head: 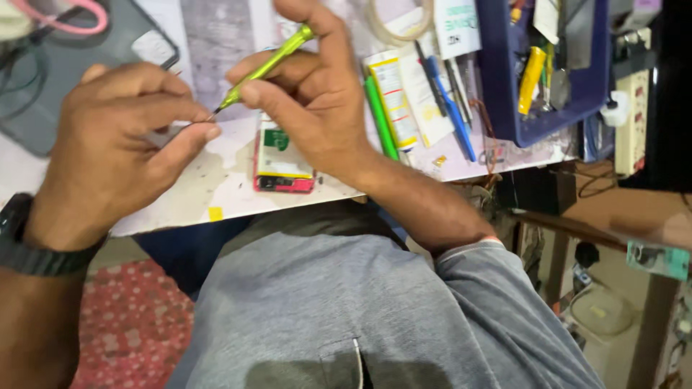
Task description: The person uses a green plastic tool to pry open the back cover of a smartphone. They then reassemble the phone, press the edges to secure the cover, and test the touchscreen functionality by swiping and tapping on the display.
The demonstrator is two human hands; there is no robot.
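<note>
My right hand (311, 94) grips a slim green screwdriver (268, 63), its dark tip slanting down to the left. My left hand (119, 148) is pinched shut around something tiny at that tip; the item itself is too small to make out. Just below the right hand lies an opened phone with a red frame (282, 164), its battery and board exposed, near the front edge of the white worktable (202, 194). A black watch (29, 245) sits on my left wrist.
A grey phone back cover (65, 65) lies at the upper left. Pens, a green marker (380, 119) and small boxes lie right of the phone. A blue tray (537, 72) holds tools at the upper right, with a power strip (634, 119) beyond it.
</note>
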